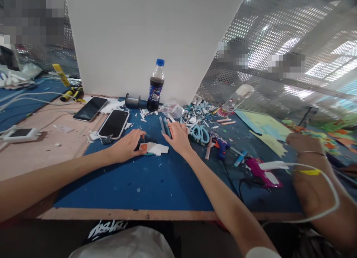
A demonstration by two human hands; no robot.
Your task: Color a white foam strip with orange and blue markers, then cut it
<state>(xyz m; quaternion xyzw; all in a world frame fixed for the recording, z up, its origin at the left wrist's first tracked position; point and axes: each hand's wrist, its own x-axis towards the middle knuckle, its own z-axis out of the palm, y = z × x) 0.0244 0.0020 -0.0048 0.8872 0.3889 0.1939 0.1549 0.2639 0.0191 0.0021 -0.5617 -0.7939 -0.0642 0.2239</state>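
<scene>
My left hand [127, 144] rests on the blue mat [145, 180], fingers curled down onto a small white card piece with an orange corner [153, 148]. Just right of it, my right hand [178, 137] lies on the mat with its fingers closed around a teal tool [167, 127] that points away from me. What kind of tool it is stays unclear. Light blue scissors [201, 133] lie immediately right of my right hand.
Two dark phones [113, 123] [90, 108] lie at the mat's left edge. A cola bottle [155, 86] stands before a white board [150, 38]. Paper scraps, glue guns [263, 173] and coloured sheets [264, 126] fill the right. Another person's arm [312, 176] rests at far right.
</scene>
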